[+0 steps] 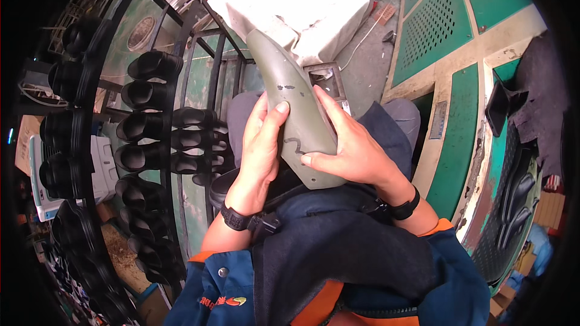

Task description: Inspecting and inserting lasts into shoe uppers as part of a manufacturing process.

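Observation:
An olive-green shoe last (295, 115) rests above my lap, its narrow end pointing away and its broad end toward me. Dark scuffs and a squiggly mark show on its upper face, with a small hole near the close end. My left hand (261, 139) grips its left side, the thumb lying on top. On the other side, my right hand (353, 148) holds the right edge, thumb pressed near the squiggle and fingers along the side. The underside of the last is hidden.
Racks of black shoes (154, 93) stand at my left, near a grey-white plastic case (103, 172). Ahead is a bulky thing under a white cloth (296, 6). A green machine cabinet (453, 127) fills the right, with a tray of black pieces (516, 199) beside it.

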Demonstrator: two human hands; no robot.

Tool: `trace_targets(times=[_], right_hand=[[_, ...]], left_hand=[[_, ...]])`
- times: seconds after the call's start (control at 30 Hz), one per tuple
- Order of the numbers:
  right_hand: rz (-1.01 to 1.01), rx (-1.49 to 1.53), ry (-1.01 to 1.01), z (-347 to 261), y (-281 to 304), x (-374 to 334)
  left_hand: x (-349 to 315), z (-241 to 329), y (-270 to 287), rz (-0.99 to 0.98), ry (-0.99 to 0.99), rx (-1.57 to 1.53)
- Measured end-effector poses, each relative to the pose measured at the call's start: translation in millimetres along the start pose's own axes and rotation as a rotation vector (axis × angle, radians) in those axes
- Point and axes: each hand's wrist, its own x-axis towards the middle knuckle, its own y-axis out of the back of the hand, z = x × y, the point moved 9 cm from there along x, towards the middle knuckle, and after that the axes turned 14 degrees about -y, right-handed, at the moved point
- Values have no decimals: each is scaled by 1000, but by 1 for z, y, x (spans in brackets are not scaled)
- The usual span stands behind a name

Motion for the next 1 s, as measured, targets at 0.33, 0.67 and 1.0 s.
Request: trace_targets(times=[0.33, 0.67, 1.0], right_hand=[[47, -154, 32, -12, -4, -4], [87, -257, 11, -21, -10, -12], [115, -296, 23, -24, -6, -10]], left_hand=[[6, 6, 13, 31, -35, 16], [7, 16, 12, 21, -121, 4], [3, 15, 13, -6, -192, -93]])
